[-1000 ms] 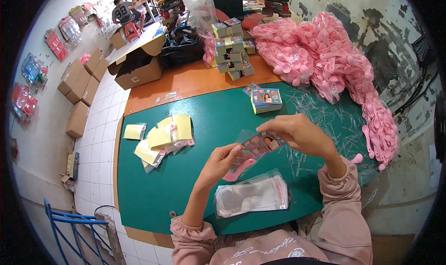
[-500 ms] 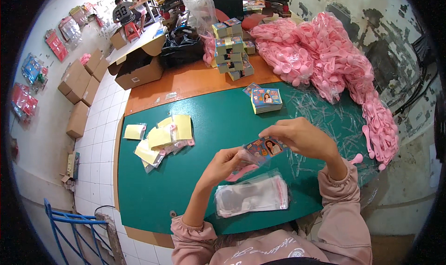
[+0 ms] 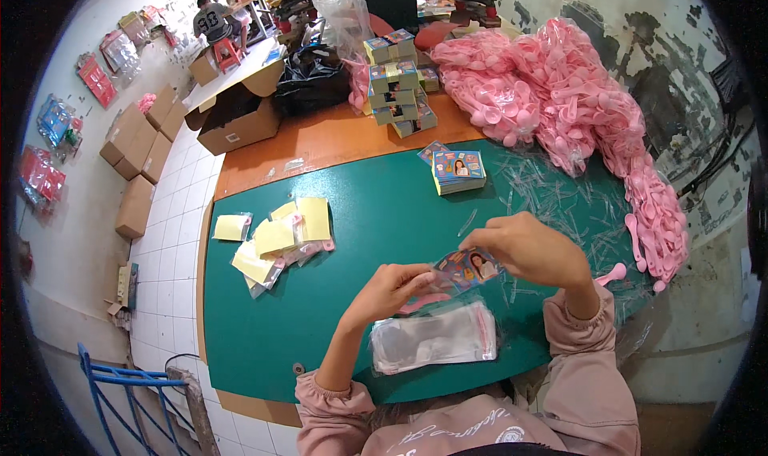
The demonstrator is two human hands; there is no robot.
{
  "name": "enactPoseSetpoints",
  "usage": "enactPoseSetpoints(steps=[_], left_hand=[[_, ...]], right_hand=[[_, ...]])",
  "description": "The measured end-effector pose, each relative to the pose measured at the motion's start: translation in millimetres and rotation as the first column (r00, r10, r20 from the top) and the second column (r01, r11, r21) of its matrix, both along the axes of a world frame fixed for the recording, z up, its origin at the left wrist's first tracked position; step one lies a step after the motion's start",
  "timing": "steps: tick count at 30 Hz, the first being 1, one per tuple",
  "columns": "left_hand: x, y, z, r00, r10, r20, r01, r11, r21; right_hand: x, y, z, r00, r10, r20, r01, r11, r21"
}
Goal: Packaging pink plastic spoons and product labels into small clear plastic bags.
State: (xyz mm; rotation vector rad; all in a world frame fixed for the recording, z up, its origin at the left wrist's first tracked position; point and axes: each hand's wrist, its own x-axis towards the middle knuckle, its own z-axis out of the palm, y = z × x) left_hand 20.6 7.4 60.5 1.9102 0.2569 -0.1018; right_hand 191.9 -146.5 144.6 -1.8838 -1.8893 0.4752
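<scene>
My left hand [image 3: 390, 290] is closed on the edge of a small clear plastic bag, pinched between thumb and fingers. A pink spoon [image 3: 424, 302] shows below that hand, apparently in the bag. The colourful printed card [image 3: 468, 270], with a portrait on it, sits at the bag, its right end gripped by my right hand [image 3: 532, 252]. Whether the card is fully inside the bag, I cannot tell. Directly beneath lies a stack of flat clear bags [image 3: 432, 340] on the green tabletop [image 3: 264, 336].
Filled bags with yellow backs [image 3: 276, 236] lie at left. Beyond my hands stands a card stack [image 3: 459, 173]; further bundles [image 3: 396, 80] are piled behind. A big heap of pink spoons [image 3: 552, 88] and scattered clear strips [image 3: 552, 200] cover the right. A person [image 3: 214, 22] sits far off.
Both hands have shifted right and slightly nearer to me with the bag and card. A thin clear strip now shows on the table where my right hand was.
</scene>
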Motion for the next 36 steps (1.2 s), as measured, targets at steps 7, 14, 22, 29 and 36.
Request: enactPoseSetpoints(steps=[7, 14, 22, 29, 36], left_hand=[[2, -6, -1, 0.978, 0.096, 0.186, -0.095, 0.995, -0.015], [2, -4, -11, 0.980, 0.108, 0.167, -0.096, 0.992, -0.078], [4, -10, -7, 0.981, 0.022, 0.193, 0.009, 0.987, -0.157], [1, -13, 14, 0.989, 0.104, -0.107, -0.087, 0.985, 0.152], [-31, 22, -18, 0.970, 0.201, 0.136, -0.123, 0.890, -0.439]], right_hand=[[-10, -5, -1, 0.995, -0.096, 0.030, 0.094, 0.994, 0.046], [-19, -11, 6, 0.993, -0.118, 0.016, 0.117, 0.993, 0.015], [-14, 6, -6, 0.966, -0.048, -0.255, 0.040, 0.999, -0.035], [-3, 13, -42, 0.965, 0.067, -0.253, -0.037, 0.992, 0.122], [24, 3, -53, 0.727, -0.224, -0.649, 0.174, 0.974, -0.142]])
